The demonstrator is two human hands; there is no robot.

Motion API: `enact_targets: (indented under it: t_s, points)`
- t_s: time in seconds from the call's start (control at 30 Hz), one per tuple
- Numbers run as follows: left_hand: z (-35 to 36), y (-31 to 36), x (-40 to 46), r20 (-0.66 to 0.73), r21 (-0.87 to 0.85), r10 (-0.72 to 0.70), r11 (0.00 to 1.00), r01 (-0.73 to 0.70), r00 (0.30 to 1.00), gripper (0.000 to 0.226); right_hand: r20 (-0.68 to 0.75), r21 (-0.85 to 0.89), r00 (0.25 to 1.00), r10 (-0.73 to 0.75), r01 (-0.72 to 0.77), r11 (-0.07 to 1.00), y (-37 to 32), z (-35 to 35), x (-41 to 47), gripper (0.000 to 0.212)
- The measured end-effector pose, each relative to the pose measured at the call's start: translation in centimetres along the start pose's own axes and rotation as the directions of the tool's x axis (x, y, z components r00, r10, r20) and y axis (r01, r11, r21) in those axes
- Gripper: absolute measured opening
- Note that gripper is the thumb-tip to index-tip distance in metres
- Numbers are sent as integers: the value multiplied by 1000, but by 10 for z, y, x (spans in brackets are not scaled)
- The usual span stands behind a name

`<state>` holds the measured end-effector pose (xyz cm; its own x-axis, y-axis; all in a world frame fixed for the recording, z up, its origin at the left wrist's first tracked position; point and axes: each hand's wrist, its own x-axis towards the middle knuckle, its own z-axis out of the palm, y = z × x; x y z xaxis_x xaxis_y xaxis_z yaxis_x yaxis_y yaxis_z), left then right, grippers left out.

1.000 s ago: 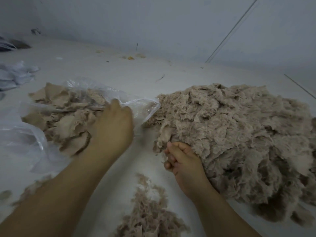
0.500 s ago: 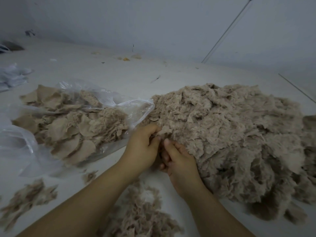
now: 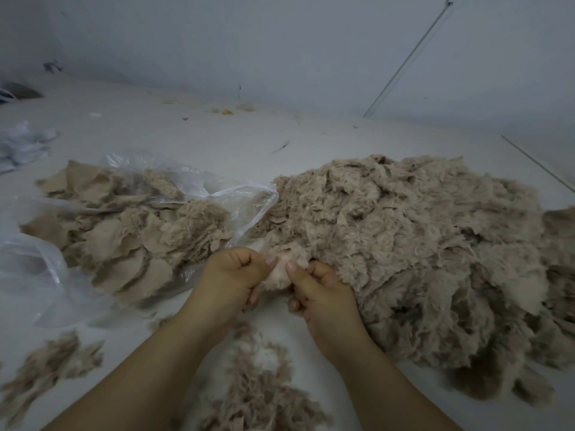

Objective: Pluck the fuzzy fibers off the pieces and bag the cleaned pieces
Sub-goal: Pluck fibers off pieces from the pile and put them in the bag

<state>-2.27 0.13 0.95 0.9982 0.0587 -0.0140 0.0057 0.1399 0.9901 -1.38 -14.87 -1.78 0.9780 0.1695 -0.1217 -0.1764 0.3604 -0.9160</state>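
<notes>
A big heap of beige fuzzy pieces [image 3: 413, 244] covers the right half of the white surface. At its near left edge, both hands hold one fuzzy piece [image 3: 280, 272] between them. My left hand [image 3: 233, 275] pinches its left side with thumb on top. My right hand [image 3: 320, 290] pinches its right side, thumb pointing up. To the left lies a clear plastic bag [image 3: 249, 206], mouth open toward the heap, filled with flat cleaned pieces [image 3: 124, 237].
Plucked fibers lie in a loose pile [image 3: 258, 384] between my forearms and another clump [image 3: 46, 368] at the lower left. More clear plastic [image 3: 28, 269] spreads at the left edge. Crumpled white bags [image 3: 21, 144] sit far left. A wall rises behind the surface.
My left hand left the bag and came across to the heap's edge. Both hands now hold one fuzzy piece lifted slightly from the heap.
</notes>
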Motion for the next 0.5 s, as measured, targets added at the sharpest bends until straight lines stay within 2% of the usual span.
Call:
enact_targets:
  t_s: [0.1,0.23,0.33,0.4,0.43,0.5]
  points:
    - [-4,-3,-2,25,-15,16,1000,-15,1000,43,-11,5,1000,-12,12,1000,-1,1,-2,28]
    - [-8,-6,-3,42,-6,-4,1000,4,999,38,-47,54,999,-9,12,998,-2,3,-3,30]
    - [-11,-5,-3,-43,-67,-22,998,19,999,37,-82,92,997,10,-2,996,-2,3,-2,17]
    - [-17,0,-3,-91,-42,-18,999,15,996,36,-118,121,993,25,-11,993,-2,2,-1,18]
    - [-22,3,-4,-54,6,-27,1000,27,998,35,-122,130,992,26,-10,991,-2,2,-1,20]
    - [-32,13,-9,195,156,-115,984,85,974,30,-111,134,994,15,0,991,-2,2,-1,24]
